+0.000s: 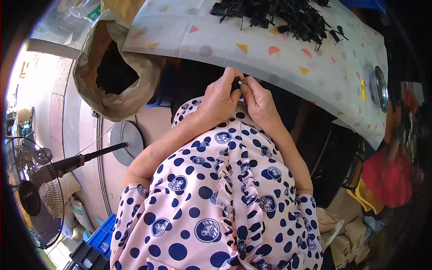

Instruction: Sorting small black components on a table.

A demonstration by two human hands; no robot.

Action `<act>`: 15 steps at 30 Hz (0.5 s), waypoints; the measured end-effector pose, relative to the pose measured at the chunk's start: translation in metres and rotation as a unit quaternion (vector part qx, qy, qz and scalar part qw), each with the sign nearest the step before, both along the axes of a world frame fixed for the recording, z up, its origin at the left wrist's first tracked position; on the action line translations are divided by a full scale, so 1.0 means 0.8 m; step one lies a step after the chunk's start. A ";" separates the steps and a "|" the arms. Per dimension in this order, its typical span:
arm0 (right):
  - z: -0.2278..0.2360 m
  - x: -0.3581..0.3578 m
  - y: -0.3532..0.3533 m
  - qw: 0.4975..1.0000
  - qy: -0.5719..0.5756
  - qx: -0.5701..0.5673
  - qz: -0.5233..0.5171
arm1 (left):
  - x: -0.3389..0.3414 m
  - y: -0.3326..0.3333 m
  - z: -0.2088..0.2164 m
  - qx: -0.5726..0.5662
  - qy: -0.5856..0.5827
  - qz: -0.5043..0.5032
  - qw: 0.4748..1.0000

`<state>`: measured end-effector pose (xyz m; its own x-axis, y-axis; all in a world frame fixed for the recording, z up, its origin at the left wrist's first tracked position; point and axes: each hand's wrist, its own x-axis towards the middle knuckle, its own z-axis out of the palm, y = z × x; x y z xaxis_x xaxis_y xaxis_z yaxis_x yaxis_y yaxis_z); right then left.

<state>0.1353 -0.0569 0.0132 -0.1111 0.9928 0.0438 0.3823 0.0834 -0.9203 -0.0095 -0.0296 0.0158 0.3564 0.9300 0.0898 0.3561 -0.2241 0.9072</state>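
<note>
Pinching a small pale piece point(240, 83): left hand point(220, 96) and right hand point(259, 100); black parts point(292, 20) beyond them seem pending, completions unclear.

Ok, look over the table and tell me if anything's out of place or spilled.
Nothing looks clearly spilled. Slightly untidy: a few black pieces straggle at the right fringe of the loose black heap on the patterned tablecloth.

Your pale pink shirt point(198, 198) has navy dots point(177, 251), round badges point(208, 230), ruffles point(223, 180) running toward six o'clock, and elbow-length sleeves point(128, 213) at eight and four.
</note>
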 end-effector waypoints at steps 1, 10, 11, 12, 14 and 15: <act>0.000 -0.001 0.000 1.000 0.001 0.000 -0.002 | 0.001 0.000 0.000 0.000 0.001 -0.002 1.000; -0.007 0.002 0.004 0.990 0.127 -0.048 -0.022 | 0.004 0.006 -0.002 0.022 -0.015 0.004 1.000; -0.007 0.005 0.005 0.990 0.128 -0.047 -0.021 | 0.002 0.009 0.000 0.023 -0.013 0.005 1.000; -0.006 0.008 0.005 0.985 0.160 -0.061 -0.023 | -0.001 0.013 0.005 -0.068 -0.132 0.003 0.989; -0.005 0.012 0.007 0.971 0.222 -0.087 -0.028 | -0.008 0.020 0.017 -0.243 -0.356 -0.003 0.902; -0.012 0.012 0.009 0.951 0.279 -0.128 -0.022 | -0.011 0.020 0.023 -0.261 -0.400 -0.021 0.878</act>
<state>0.1447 -0.0500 0.0039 -0.0999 0.9822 -0.1592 -0.1747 -0.1749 -0.9690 -0.0185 -0.0138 0.0343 0.4083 0.9064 -0.1083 -0.4399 0.2993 0.8467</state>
